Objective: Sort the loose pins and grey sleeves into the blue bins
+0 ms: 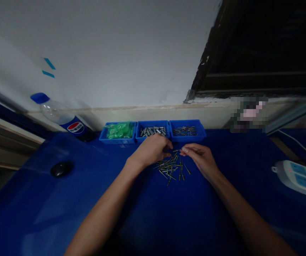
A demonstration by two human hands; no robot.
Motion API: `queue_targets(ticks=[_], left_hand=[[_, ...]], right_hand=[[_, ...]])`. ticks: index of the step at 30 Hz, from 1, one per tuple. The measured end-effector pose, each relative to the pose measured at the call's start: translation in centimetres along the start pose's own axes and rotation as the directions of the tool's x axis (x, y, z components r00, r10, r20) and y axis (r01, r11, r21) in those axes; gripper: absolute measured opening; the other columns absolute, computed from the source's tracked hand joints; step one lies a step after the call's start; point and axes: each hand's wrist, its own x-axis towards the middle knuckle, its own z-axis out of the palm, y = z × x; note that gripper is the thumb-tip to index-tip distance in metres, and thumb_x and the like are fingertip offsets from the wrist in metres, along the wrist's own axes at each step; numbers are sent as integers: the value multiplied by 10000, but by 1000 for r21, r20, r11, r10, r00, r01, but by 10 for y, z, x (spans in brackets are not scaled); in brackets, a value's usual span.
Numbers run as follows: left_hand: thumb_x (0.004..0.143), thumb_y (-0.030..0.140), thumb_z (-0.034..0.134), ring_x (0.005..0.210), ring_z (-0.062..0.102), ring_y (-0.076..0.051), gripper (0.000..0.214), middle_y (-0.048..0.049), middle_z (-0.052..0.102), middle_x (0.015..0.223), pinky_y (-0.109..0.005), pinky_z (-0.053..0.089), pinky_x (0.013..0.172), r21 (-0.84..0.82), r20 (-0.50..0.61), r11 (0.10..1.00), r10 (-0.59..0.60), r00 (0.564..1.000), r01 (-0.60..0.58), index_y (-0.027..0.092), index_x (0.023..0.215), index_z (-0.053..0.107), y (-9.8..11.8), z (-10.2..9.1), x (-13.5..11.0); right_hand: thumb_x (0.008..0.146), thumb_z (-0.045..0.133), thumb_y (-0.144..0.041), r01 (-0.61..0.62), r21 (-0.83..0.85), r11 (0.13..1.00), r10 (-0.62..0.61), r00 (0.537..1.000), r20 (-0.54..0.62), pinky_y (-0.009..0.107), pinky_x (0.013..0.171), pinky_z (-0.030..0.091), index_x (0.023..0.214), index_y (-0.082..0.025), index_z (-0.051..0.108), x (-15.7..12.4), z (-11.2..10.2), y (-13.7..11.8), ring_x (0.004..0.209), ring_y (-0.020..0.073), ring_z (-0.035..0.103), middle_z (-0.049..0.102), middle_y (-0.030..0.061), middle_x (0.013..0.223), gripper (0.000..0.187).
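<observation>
The left hand [154,148], held partly spread, and the right hand [201,157], pinching one thin metal pin [176,150], flank the far end of the loose pin pile [169,165] on the blue tabletop [153,217].

Dim, slightly soft; faint glare on blue tabletop [51,213].

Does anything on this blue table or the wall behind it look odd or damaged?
Yes: the dark frame at the upper right has a ragged, chipped-looking edge with pale flecks. Also, many thin metal pins lie in a loose, jumbled pile on the table, outside the blue bins, though that may be deliberate.
</observation>
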Motion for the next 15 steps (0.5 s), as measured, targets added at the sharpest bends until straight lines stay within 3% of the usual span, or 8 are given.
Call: queue_targets(ticks=[3,7,10,15], left_hand=[[911,204,740,1002,735,-247,266,-128,792,1087,-357,533,895,57,38,996,-72,997,69,150,1169,777,-7,-1,-3],[866,102,725,984,721,-215,303,-111,784,1117,-302,513,841,115,188,979,-186,965,166,176,1157,769,-13,-1,-6],[819,32,699,900,705,-183,353,-85,783,1055,-256,477,733,114,238,972,-229,944,207,186,1131,755,-13,3,-5],[822,-20,576,656,600,-125,344,-34,735,808,-238,352,571,89,214,975,-220,952,205,187,1048,733,-10,13,-1]], right_hand=[[837,844,-336,110,12,994,-109,992,-64,513,1015,589,1057,-267,820,0,0,-3,1011,281,788,828,68,1083,232],[890,778,-314,206,36,978,-204,977,-58,573,1152,491,1363,-381,684,0,3,-10,1304,306,673,665,48,1479,487],[914,738,-327,176,32,984,-175,984,-40,569,1110,522,1374,-390,663,0,3,-11,1250,300,700,672,59,1466,470],[935,689,-351,148,-15,989,-148,989,-18,500,926,602,1325,-346,676,-1,1,-9,1039,273,760,737,87,1348,390]])
